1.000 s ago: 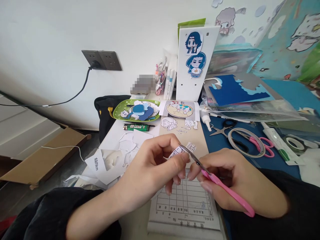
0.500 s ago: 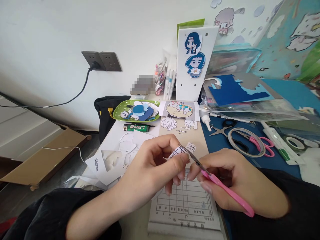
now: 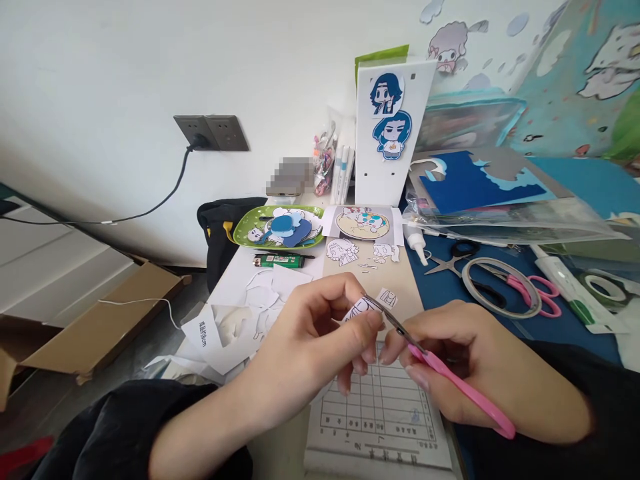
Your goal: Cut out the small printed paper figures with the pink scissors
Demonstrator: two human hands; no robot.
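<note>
My left hand [image 3: 315, 340] pinches a small white paper cutout [image 3: 361, 308] with black line art between thumb and fingers. My right hand [image 3: 475, 367] grips small pink-handled scissors [image 3: 450, 383], and their metal blades meet the cutout's right edge. Both hands hover over a printed grid sheet [image 3: 380, 413] near the table's front edge. A tiny cut paper piece [image 3: 387, 297] lies on the tan mat just beyond the blades.
White paper scraps [image 3: 235, 320] lie at the left. Behind are a green plate of blue cutouts [image 3: 277, 227], a green lighter [image 3: 277, 261], a glue bottle [image 3: 416, 243], a tape ring [image 3: 500, 287], black scissors [image 3: 453, 257], pink scissors [image 3: 535, 290] and a white board with stickers [image 3: 390, 127]. A cardboard box [image 3: 95, 320] sits on the floor.
The view has shifted slightly, so everything sits a little to the right and lower. The hands, cutout and scissors keep the same pose.
</note>
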